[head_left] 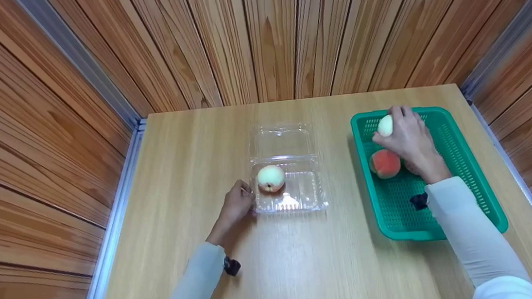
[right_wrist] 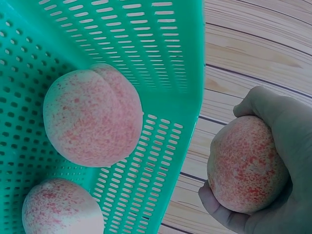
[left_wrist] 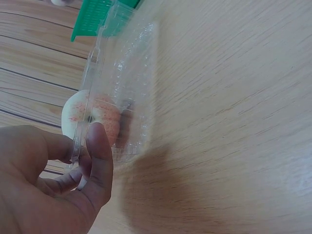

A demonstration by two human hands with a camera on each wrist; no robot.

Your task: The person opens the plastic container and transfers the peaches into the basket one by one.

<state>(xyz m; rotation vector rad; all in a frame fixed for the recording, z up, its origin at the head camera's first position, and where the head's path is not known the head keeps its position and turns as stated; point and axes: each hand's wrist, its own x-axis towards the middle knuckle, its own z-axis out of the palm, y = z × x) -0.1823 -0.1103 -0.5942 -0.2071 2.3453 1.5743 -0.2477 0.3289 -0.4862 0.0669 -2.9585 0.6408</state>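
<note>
Left hand [head_left: 238, 203] pinches the left edge of a clear plastic hinged clamshell [head_left: 304, 181], lid laid open, on the pale wood-grain table [head_left: 306, 267]. One round cream-and-red peach [head_left: 270, 178] sits in its near half, left side. Right hand [head_left: 410, 139] curled round a pale, red-speckled peach [right_wrist: 247, 165], held above the green perforated plastic basket [head_left: 374, 207]; I count two more rosy peaches [right_wrist: 92, 117] inside.

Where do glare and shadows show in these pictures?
Head view: bright glare in the clear plastic box, sheen on the table; left wrist view: soft shadow beside the left hand; right wrist view: pale bright patch on the lower peach in the basket.
</note>
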